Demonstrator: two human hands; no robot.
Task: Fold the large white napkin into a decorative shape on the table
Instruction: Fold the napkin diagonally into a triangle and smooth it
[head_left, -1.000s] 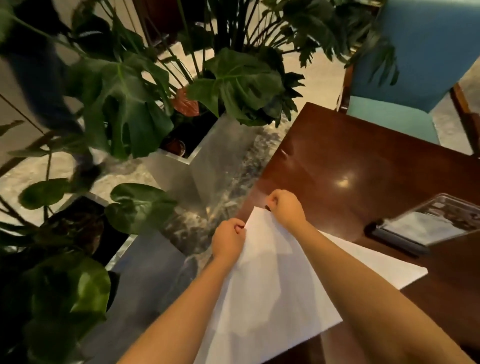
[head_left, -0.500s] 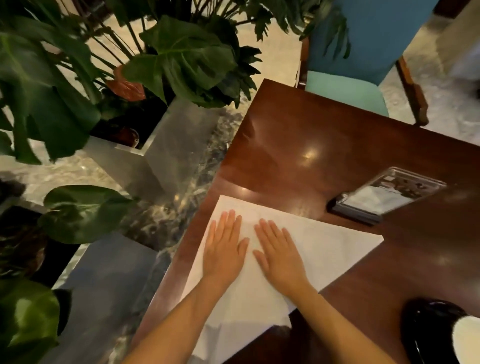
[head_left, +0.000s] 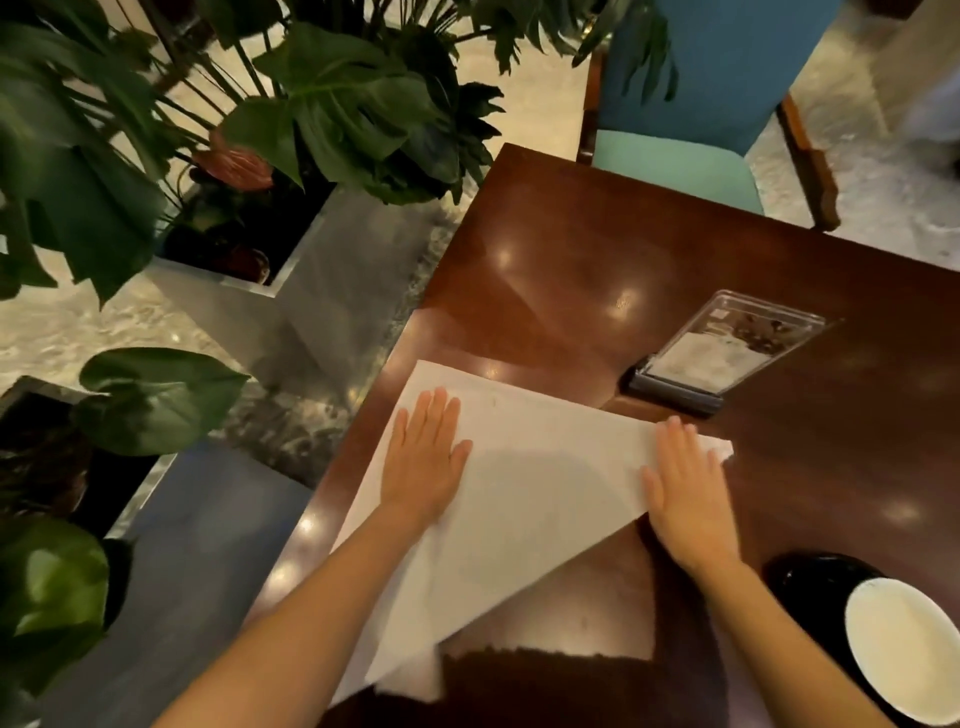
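Dark polished wood fills the table (head_left: 597, 249), flanked by leafy plants (head_left: 322, 104) and a blue chair (head_left: 691, 104). On its near corner lies the white napkin (head_left: 530, 499), folded to a triangle, its lower tip hanging off the edge. The left hand (head_left: 423, 462) and right hand (head_left: 685, 488) both press flat, fingers spread, pinching nothing. Risk, as judged: the glossy top could let the cloth slide, the overhang could drag it off, and a wide sweep might knock the menu stand (head_left: 727, 353).

napkin (head_left: 530, 483) plain white | table (head_left: 597, 260) glossy reddish-brown | chair (head_left: 691, 104) blue, teal seat
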